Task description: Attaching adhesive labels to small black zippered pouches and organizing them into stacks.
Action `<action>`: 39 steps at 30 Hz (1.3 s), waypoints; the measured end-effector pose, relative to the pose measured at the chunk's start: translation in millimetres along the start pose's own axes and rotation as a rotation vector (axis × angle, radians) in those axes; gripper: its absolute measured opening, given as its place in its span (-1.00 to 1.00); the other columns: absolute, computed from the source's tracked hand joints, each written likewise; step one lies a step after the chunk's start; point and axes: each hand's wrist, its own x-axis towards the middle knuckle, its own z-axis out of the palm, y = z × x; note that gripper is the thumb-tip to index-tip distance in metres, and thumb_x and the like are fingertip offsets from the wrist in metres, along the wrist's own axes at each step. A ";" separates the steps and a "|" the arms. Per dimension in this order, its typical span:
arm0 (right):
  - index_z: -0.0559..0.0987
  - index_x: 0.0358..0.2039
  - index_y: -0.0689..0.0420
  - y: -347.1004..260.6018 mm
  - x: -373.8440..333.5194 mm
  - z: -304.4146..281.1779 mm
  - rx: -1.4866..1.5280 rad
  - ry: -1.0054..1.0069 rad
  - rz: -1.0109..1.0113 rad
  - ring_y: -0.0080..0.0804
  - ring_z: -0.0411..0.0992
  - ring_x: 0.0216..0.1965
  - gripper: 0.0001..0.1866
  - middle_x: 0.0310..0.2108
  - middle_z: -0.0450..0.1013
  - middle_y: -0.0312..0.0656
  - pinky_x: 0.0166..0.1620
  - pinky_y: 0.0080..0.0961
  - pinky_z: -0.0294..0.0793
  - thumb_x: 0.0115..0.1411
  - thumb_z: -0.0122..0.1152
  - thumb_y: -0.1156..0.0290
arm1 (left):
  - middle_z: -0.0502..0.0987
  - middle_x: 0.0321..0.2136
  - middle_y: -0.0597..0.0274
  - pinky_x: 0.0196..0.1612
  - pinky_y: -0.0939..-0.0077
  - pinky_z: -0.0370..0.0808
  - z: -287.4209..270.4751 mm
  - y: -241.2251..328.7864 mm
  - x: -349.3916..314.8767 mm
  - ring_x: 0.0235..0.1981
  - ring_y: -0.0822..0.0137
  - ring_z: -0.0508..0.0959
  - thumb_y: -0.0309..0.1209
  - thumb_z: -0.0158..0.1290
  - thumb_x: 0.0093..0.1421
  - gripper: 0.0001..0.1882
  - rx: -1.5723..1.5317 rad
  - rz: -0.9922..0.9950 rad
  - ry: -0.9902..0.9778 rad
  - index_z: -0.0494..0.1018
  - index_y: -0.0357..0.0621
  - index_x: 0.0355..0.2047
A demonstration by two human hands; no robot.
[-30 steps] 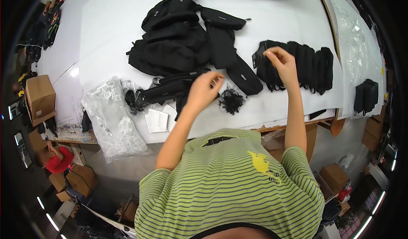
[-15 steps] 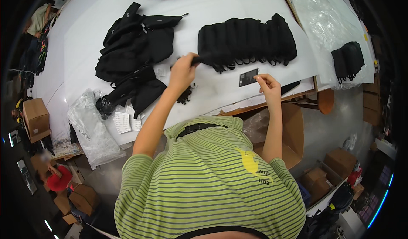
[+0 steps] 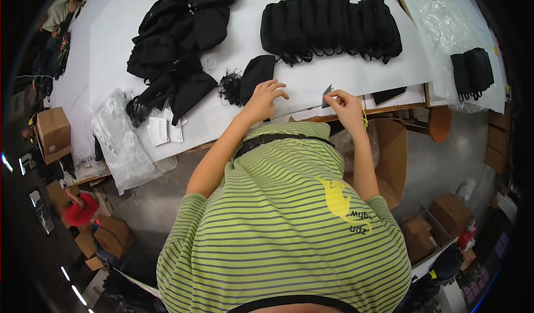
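Note:
My right hand (image 3: 347, 110) pinches a small dark card (image 3: 326, 96), tilted nearly edge-on, above the table's front edge. Something thin and yellow hangs by that wrist. Over a single black fabric pouch (image 3: 257, 74), my left hand (image 3: 264, 100) is open, its fingers apart; the pouch lies flat, and whether the palm touches it I cannot tell. Beside the pouch sits a tangle of thin black cords (image 3: 230, 87). Farther back, a row of overlapping black pouches (image 3: 328, 26) shows loops along its near edge. To the left spreads a loose pile of black pouches (image 3: 178, 40).
White paper covers the table (image 3: 300, 79). White printed labels (image 3: 161, 129) and a clear plastic bag (image 3: 122, 140) lie at the left edge. More black pouches (image 3: 473, 74) rest on plastic at the right. A brown carton (image 3: 392, 160) stands below the front edge.
The dark card has been lifted off the table by my right hand. My left hand has let go of black fabric; a pouch now lies flat beside the cords. The view has shifted.

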 end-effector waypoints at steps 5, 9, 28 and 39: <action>0.57 -0.41 0.23 -11.6 14.5 45.4 0.049 -0.120 -0.087 -0.72 0.17 -0.64 -0.83 -0.72 0.33 -0.38 -0.56 -0.70 0.17 0.06 0.21 0.37 | 0.45 -0.31 0.17 -0.12 0.47 0.35 -7.4 -3.6 4.7 -0.19 0.24 0.43 -0.64 -0.13 -0.07 -0.69 -0.493 -0.379 0.195 0.46 -0.14 -0.31; 0.57 -0.26 0.08 -20.9 37.8 66.8 -0.332 0.013 -0.392 -0.60 0.32 -0.50 -0.76 -0.28 0.39 -0.22 -0.48 -0.69 0.31 0.06 0.23 0.30 | 0.49 -0.26 0.24 -0.12 0.52 0.37 -14.2 -35.2 7.2 -0.23 0.37 0.47 -0.55 -0.05 0.06 -0.77 -0.568 -0.543 0.320 0.45 -0.16 -0.23; 0.28 0.09 0.34 82.0 228.5 -194.5 -0.208 0.519 0.488 -0.08 0.25 0.08 0.07 0.07 0.24 0.12 0.12 -0.35 0.21 -0.29 0.35 -0.22 | 0.39 -0.15 -0.29 -0.07 0.35 0.38 -21.3 -110.2 137.0 -0.09 0.02 0.44 0.18 0.25 -0.25 0.07 -0.541 -1.026 0.159 0.13 -0.49 0.00; 0.23 0.12 0.27 14.4 217.4 -123.0 0.186 0.257 0.211 -0.27 0.25 0.07 -0.11 0.04 0.29 -0.04 0.10 -0.45 0.20 -0.14 0.39 0.05 | 0.36 -0.11 -0.28 -0.02 0.23 0.36 18.5 -56.7 218.8 -0.08 -0.09 0.42 0.15 0.27 -0.28 0.04 -0.367 -0.835 0.201 0.15 -0.48 -0.04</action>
